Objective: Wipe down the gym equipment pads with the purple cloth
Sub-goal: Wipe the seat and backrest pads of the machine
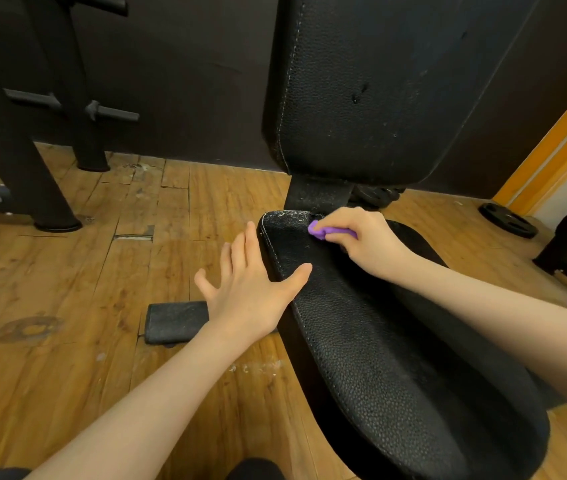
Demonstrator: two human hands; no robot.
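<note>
**Seat pad, far end under the cloth**

Floor [67,271]: worn wood planks, gaps and chipped patches, pale grit scattered near the wall. Dark wall behind; orange trim [552,140] at right. Black rack legs [15,150] stand at left. A small dark foam block [176,322] lies on the floor just beside the seat. A weight plate [507,220] lies flat near the right corner.

Seat pad [396,358]: black pebbled vinyl, white stitching on its left edge, dusty specks at the far end. Back pad [379,81] rises upright beyond it, also speckled.

Right hand [361,237] clenched round the purple cloth [330,232], pressing it on the seat pad's far end, close to the hinge bracket. Most of the cloth is hidden in the fist; only a bunched end shows. Left hand [251,285] released, fingers spread, thumb touching the seat pad's left edge.

Seat pad's near right side is cut off by the right forearm. Bare floor lies left of the seat; dark gear crowds the right edge, hard to make out.
</note>
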